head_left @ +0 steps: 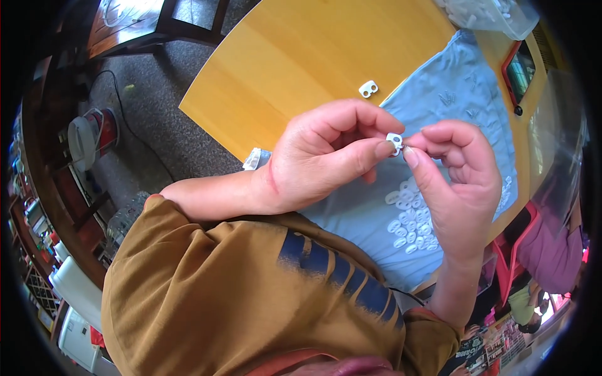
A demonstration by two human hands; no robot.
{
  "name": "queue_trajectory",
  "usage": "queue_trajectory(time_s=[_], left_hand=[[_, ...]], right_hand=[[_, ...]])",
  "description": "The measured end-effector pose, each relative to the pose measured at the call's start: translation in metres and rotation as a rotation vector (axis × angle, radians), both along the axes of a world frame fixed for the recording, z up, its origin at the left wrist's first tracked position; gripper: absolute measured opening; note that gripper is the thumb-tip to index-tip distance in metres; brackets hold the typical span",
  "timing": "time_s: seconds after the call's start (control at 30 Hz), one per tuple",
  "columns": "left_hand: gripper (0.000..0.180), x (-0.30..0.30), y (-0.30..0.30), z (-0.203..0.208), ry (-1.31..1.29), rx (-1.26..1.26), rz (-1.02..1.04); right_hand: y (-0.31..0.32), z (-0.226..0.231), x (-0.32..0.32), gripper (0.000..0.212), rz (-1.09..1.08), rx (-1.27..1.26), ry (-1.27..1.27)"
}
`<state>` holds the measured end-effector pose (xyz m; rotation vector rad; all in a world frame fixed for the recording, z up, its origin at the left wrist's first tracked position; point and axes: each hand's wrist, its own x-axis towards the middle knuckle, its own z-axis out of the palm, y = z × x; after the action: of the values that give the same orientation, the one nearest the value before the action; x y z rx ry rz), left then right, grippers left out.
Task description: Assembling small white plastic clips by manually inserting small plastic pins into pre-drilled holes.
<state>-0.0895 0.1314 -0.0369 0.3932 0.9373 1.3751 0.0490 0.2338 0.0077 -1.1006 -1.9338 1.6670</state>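
My left hand (342, 147) pinches a small white plastic piece with round holes (394, 140) between thumb and forefinger. My right hand (456, 169) meets it fingertip to fingertip, thumb and forefinger closed at the piece's right edge. What the right fingers grip is too small to make out. Beneath the hands, a light blue cloth (351, 216) covers part of the wooden table. On it a heap of small white oval pieces (411, 219) lies partly behind my right hand. Another white two-holed piece (368, 89) rests on bare wood beyond my left hand.
Small thin metal bits (446, 98) lie on the cloth's far part. A clear plastic container (495, 19) with white pieces stands at the far right, near a red-framed dark-screened object (520, 72). The yellow wooden table (301, 56) ends at left above a speckled floor.
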Motion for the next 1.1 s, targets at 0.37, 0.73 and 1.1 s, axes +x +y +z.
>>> queue_trajectory(time_s=[0.37, 0.73, 1.1], left_hand=[[0.023, 0.001, 0.001, 0.0, 0.043, 0.02, -0.006], [0.021, 0.002, 0.002, 0.0, 0.092, 0.012, -0.01], [0.017, 0.004, 0.001, -0.01, 0.506, 0.218, -0.013]], right_hand=[[-0.002, 0.002, 0.008, 0.031, 0.059, -0.079, -0.024], [-0.002, -0.001, 0.008, 0.033, 0.085, -0.012, -0.03], [0.002, 0.004, 0.006, 0.026, 0.235, 0.183, -0.144]])
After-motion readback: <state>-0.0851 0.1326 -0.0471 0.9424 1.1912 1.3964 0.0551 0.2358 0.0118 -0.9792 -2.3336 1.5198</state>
